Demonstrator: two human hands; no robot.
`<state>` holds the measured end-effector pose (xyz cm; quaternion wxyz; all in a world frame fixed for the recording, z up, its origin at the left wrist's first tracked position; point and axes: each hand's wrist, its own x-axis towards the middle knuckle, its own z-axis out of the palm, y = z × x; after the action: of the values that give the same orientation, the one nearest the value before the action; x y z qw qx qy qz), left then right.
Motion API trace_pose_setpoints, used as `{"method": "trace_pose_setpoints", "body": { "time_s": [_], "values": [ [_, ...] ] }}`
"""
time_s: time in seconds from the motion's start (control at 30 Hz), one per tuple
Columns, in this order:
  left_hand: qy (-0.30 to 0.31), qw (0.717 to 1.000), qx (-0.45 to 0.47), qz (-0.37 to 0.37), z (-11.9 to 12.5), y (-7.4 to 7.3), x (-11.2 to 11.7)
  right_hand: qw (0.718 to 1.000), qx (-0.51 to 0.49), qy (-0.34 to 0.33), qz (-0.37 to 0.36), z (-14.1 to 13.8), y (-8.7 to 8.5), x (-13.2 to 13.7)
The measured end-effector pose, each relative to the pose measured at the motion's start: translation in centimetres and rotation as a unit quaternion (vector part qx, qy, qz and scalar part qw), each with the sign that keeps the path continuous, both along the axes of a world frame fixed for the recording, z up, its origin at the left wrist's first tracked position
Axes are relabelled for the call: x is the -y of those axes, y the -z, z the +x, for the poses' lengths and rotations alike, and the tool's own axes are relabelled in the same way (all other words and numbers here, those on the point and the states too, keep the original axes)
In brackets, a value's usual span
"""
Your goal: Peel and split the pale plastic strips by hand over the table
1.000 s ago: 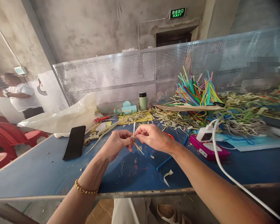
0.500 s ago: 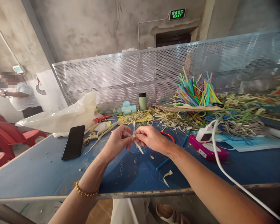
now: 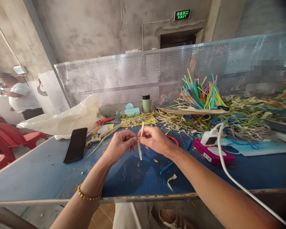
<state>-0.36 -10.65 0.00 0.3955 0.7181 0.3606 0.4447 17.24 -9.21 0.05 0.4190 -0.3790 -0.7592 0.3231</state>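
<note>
A pale, narrow strip of what looks like dried leaf (image 3: 139, 151) is pinched between my two hands above the blue table (image 3: 85, 181). One end points up toward the back, and the other hangs down toward me. My left hand (image 3: 122, 143) grips it from the left with thumb and forefinger closed. From the other side my right hand (image 3: 153, 140) pinches it, fingertips nearly touching those of the left. The middle of the strip is hidden by the fingers, so any knot or fold there cannot be made out.
Left stand a black phone (image 3: 75, 145) and a plastic bag (image 3: 71, 117). Red-handled pliers (image 3: 104, 121), a green bottle (image 3: 146, 104) and dried strips (image 3: 171, 122) lie behind. Right are a magenta box (image 3: 213, 154) with a white cable (image 3: 225, 168) and colourful pipe cleaners (image 3: 202, 92).
The strip has turned between my fingers: its upper end now leans right and its lower end hangs more nearly straight down. Both hands stay close together in almost the same place.
</note>
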Motion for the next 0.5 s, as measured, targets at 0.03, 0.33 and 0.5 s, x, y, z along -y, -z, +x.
{"method": "trace_pose_setpoints", "body": {
  "time_s": [0.03,0.33,0.5],
  "values": [
    [0.002,1.000,0.006,-0.003,0.05,0.02,0.02,1.000,0.001,0.007,0.003,-0.09,-0.03,0.02],
    [-0.007,1.000,0.015,0.022,-0.13,0.35,-0.22,0.999,-0.016,0.042,-0.010,-0.32,-0.39,0.21],
    [-0.012,0.999,0.001,0.030,-0.34,0.26,-0.28,0.997,-0.047,0.038,-0.046,-0.36,-0.38,0.32]
  ]
}}
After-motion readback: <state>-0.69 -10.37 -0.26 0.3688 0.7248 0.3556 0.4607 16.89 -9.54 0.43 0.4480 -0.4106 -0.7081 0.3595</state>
